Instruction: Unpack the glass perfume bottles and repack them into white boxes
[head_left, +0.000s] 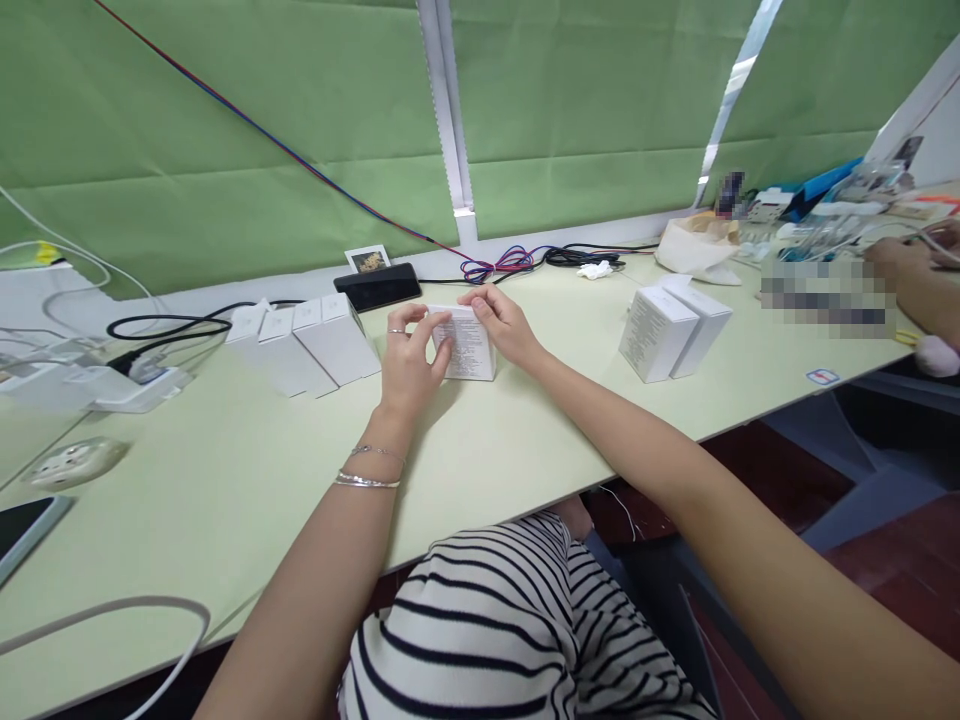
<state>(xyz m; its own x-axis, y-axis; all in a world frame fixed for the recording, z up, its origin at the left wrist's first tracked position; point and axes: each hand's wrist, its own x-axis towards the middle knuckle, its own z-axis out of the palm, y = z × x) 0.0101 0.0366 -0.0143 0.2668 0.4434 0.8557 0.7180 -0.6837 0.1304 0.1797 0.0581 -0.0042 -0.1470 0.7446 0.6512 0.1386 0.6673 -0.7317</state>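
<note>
A small white box (472, 352) with dense printed text on its front stands upright on the table in front of me. My left hand (410, 362), with a ring and bracelets, is closed at its left side, the thumb against the printed face. At the top right corner, my right hand (508, 328) grips the same box with fingers bent over its edge. Several similar white boxes (307, 345) stand in a row to the left. Two more white boxes (671, 328) stand side by side to the right, one with printed text towards me.
Behind the boxes lie a black phone (379, 287), a small photo (369, 259) and coiled cables (506, 264). A power strip (142, 388) is at left. Another person's hand (900, 258) is at far right, near a cream-coloured bag (697, 248).
</note>
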